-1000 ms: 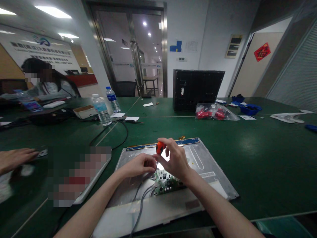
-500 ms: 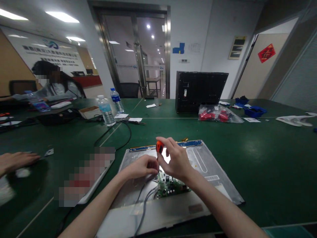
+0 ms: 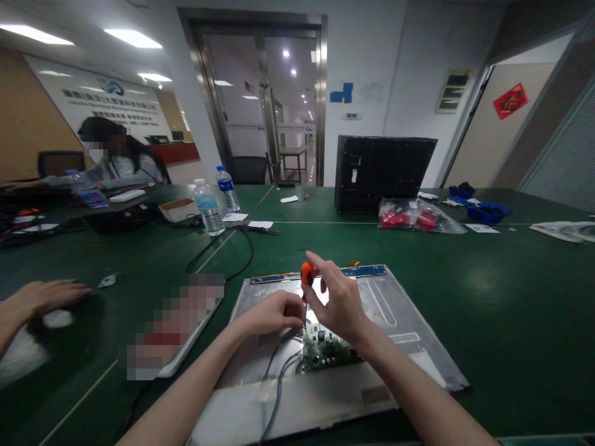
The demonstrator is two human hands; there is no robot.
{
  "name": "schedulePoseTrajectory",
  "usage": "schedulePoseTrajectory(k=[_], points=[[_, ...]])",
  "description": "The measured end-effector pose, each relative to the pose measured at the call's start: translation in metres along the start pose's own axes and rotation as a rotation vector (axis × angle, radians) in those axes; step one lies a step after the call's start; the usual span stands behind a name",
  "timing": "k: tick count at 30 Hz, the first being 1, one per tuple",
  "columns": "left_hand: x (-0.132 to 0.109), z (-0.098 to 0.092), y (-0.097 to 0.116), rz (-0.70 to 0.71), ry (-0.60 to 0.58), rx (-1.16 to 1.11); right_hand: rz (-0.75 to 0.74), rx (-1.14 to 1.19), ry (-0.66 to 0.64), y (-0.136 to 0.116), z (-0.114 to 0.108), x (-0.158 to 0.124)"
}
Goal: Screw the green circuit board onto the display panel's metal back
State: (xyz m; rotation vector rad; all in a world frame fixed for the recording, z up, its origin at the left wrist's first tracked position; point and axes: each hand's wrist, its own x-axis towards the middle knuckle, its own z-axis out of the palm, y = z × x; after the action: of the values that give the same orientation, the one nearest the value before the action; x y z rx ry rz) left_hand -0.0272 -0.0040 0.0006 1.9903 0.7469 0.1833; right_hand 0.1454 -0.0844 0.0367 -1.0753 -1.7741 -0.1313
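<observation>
An orange-and-black screwdriver (image 3: 307,274) stands nearly upright in my right hand (image 3: 341,300), its handle between the fingers and thumb. The shaft reaches down to the left corner of a green circuit board (image 3: 328,354). Close beside the shaft, my left hand (image 3: 276,313) has its fingers curled together; what they pinch, if anything, is too small to tell. The board lies on a flat silver metal panel (image 3: 409,316) with a blue strip (image 3: 367,271) along its far edge. Grey cables (image 3: 277,396) run from the board's left side towards me.
A black monitor (image 3: 383,173) stands at the back beside a plastic bag with red items (image 3: 418,217). Water bottles (image 3: 208,209) are at the back left. On the left lie a blurred-out device (image 3: 179,328) and a person's hand (image 3: 51,297); another person (image 3: 123,164) sits behind.
The whole view has shifted slightly, so things appear a little further right. The screwdriver remains in my right hand, and both hands keep nearly the same place at the board.
</observation>
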Motion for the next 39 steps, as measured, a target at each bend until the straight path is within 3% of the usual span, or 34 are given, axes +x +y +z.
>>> schedulePoseTrajectory(k=[4, 11, 27, 39], points=[[-0.0012, 0.0003, 0.0022, 0.003, 0.019, 0.003, -0.009, 0.047, 0.026, 0.0032, 0.0043, -0.0037], [-0.0008, -0.0008, 0.0038, 0.007, 0.007, 0.038, 0.143, 0.16, 0.078, 0.0033, 0.0058, -0.0018], [-0.0018, -0.0005, 0.0043, 0.008, 0.022, -0.022, 0.233, 0.304, 0.064, 0.0012, 0.0045, -0.0013], [-0.0027, -0.0003, 0.0076, 0.048, 0.012, 0.021, 0.196, 0.261, 0.077, 0.0005, 0.0037, 0.0005]])
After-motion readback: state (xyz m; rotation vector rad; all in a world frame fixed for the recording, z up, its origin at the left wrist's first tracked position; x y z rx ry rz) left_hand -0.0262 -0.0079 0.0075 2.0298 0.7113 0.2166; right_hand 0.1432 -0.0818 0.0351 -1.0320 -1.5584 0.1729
